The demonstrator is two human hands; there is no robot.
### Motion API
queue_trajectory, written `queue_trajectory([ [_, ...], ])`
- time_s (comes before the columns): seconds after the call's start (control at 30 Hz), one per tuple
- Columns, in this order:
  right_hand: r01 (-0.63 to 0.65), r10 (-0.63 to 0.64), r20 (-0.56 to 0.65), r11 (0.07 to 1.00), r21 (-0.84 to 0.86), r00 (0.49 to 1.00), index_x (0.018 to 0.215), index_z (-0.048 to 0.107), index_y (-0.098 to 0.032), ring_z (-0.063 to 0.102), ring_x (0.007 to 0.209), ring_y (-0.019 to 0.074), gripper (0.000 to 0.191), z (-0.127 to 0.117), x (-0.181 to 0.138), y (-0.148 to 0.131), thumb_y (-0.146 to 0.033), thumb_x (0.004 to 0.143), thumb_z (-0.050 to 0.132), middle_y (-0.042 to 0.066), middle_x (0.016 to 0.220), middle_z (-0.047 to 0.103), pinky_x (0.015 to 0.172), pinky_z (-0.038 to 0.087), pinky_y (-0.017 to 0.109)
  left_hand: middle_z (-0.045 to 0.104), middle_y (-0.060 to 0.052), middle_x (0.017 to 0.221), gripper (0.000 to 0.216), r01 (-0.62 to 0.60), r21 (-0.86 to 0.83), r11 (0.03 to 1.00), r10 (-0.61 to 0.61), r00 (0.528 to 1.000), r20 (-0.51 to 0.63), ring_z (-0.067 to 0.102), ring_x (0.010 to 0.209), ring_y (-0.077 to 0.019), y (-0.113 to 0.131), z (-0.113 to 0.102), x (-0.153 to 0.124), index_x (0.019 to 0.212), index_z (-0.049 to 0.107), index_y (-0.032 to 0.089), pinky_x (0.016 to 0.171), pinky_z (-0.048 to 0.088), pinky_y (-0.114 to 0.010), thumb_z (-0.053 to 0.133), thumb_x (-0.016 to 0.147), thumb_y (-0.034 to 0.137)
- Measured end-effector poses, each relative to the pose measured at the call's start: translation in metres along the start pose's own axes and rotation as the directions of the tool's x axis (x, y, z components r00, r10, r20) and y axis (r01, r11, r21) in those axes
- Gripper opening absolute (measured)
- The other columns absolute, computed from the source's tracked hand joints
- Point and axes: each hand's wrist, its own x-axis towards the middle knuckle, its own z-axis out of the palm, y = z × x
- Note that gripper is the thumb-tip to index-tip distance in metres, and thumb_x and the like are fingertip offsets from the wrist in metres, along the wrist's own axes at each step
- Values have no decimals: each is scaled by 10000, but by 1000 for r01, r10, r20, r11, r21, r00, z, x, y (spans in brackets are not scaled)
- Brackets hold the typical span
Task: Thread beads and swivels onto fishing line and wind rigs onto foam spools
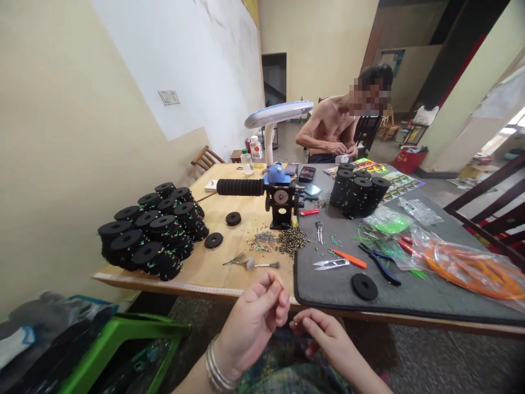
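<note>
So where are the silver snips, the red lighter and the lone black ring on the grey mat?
Silver snips (333, 264), head view: middle of the metal body.
Red lighter (310, 212), head view: red body.
Black ring (371, 289), head view: flat top, right of its hole.

**One number legible**

"100" stands on a white plastic bottle (256, 149) with a round orange emblem. Markings on the round grey dial (281, 196) and lettering on the shiny red bag (410, 159) are too small to read.

Single head-worn view, close above table (217, 205), facing forward and down.
</note>
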Motion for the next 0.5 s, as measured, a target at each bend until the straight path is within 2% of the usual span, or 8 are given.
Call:
queue_trajectory([
  [0.1, 30, -30, -22, 999, -16, 999, 962, 685, -176, 628, 847, 241, 447, -2, -2, -2, -569, 760, 620, 80, 872, 691, 520, 513, 249, 547, 24, 609, 201, 60, 95, 994, -64, 997, 40, 448, 496, -52, -10, 7, 1, 745, 526, 160, 486, 327, -169, 693, 788, 263],
  [0.23, 118, -114, -76, 992, 46, 991, 1062, 653, -184, 633, 798, 222, 432, 0, -13, -19, -526, 802, 605, 84, 926, 675, 627, 537, 308, 562, 10, 611, 239, 64, 303, 951, -87, 994, 62, 466, 488, -72, -22, 6, -2, 750, 541, 160, 487, 350, -194, 677, 789, 354],
  [0.33, 182, -179, -39, 979, 90, 983, 1090, 626, -195, 623, 765, 188, 383, 8, -20, -33, -482, 840, 585, 66, 918, 660, 661, 525, 293, 568, 1, 632, 254, -45, 521, 852, 15, 998, 61, 492, 524, -93, -29, -2, -5, 746, 548, 161, 515, 385, -208, 628, 817, 391],
  [0.43, 166, -170, 58, 983, 74, 984, 1008, 623, -181, 591, 641, 147, 341, 15, -20, -38, -480, 856, 559, 27, 771, 634, 550, 490, 237, 552, 12, 625, 237, -159, 677, 719, 128, 987, 96, 507, 547, -106, -33, -14, -6, 763, 544, 168, 548, 405, -215, 539, 876, 377],
  [0.5, 143, -144, 75, 989, 30, 987, 930, 610, -170, 544, 536, 116, 340, 18, -16, -35, -494, 864, 533, 2, 672, 610, 487, 452, 210, 539, 18, 624, 227, -202, 741, 641, 177, 978, 114, 507, 563, -112, -35, -21, -6, 764, 542, 172, 571, 409, -218, 500, 898, 351],
])
